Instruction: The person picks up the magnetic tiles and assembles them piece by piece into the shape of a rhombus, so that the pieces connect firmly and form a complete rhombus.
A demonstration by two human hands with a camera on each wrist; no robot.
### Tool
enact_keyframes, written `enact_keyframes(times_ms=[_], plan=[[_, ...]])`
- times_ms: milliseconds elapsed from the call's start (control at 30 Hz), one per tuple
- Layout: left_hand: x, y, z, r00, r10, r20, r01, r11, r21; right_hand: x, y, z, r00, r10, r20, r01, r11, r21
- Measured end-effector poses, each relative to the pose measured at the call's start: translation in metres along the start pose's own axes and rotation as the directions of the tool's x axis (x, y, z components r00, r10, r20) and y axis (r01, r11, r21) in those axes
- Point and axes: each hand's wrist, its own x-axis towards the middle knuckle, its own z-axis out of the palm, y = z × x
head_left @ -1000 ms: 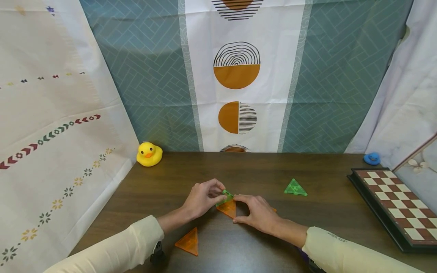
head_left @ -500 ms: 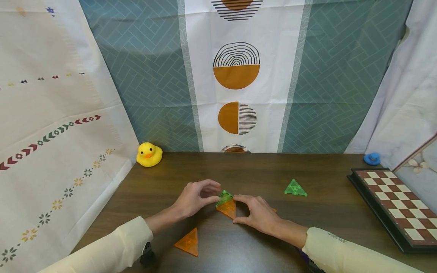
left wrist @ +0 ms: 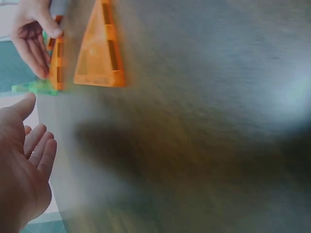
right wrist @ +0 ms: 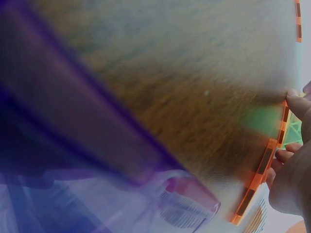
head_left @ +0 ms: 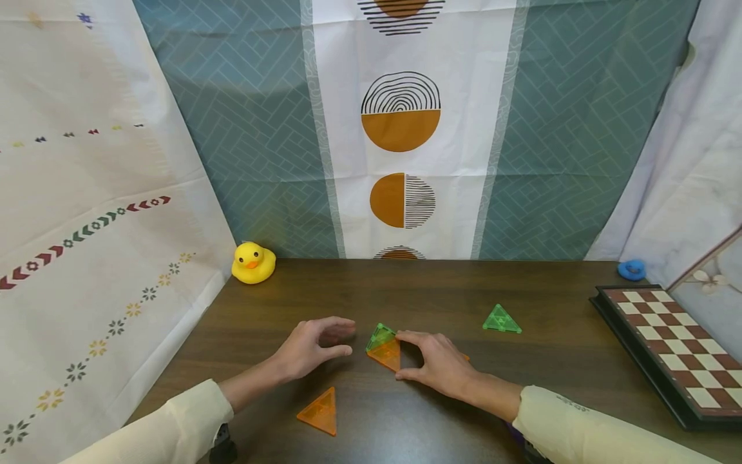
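Note:
My right hand (head_left: pixel 437 364) pinches an orange triangular magnetic tile (head_left: pixel 385 354) between thumb and forefinger at the middle of the table. Against its upper left side lies a green triangular tile (head_left: pixel 379 336). Another orange tile (right wrist: pixel 253 187) sits beneath the right palm, mostly hidden in the head view. Left of the green tile, my left hand (head_left: pixel 307 346) hovers apart from it, thumb and fingers spread, holding nothing. A loose orange triangular tile (head_left: pixel 321 412) lies nearer the front, below the left hand; it also shows in the left wrist view (left wrist: pixel 97 53).
Farther right on the table (head_left: pixel 429 290) lies a separate green triangular tile (head_left: pixel 502 320). A chessboard (head_left: pixel 678 348) occupies the right side, with a small blue duck (head_left: pixel 632 270) behind it. At the back left sits a yellow rubber duck (head_left: pixel 253 263). Something purple and translucent (right wrist: pixel 87 107) shows by the right wrist.
My left hand has let go of the green tile and drawn back left, its fingers opening out. The right hand stays in place on the orange tile.

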Motion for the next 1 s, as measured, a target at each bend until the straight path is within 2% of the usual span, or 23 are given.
enact_keyframes(times_ms=[167,333,567,733,1000], plan=[[-0.013,-0.007,0.001,0.998,0.002,0.067,-0.001,1.000,-0.017,0.000,0.000,0.000,1.000,0.002,0.001,-0.002,1.000,0.000],[-0.025,-0.010,0.002,0.993,0.021,0.120,-0.023,1.000,0.009,0.000,0.000,0.000,1.000,0.001,0.005,-0.001,1.000,0.002],[-0.043,-0.014,-0.001,0.985,0.101,0.136,-0.104,0.994,0.013,0.000,0.000,0.001,1.000,-0.007,0.005,0.007,1.000,0.003],[-0.058,-0.016,-0.002,0.977,0.155,0.147,-0.164,0.985,0.047,0.000,-0.001,0.000,1.000,-0.005,0.001,0.005,1.000,0.005],[-0.075,-0.018,-0.002,0.963,0.190,0.191,-0.211,0.973,0.096,0.001,-0.001,0.000,1.000,-0.009,0.006,0.009,1.000,-0.001]])
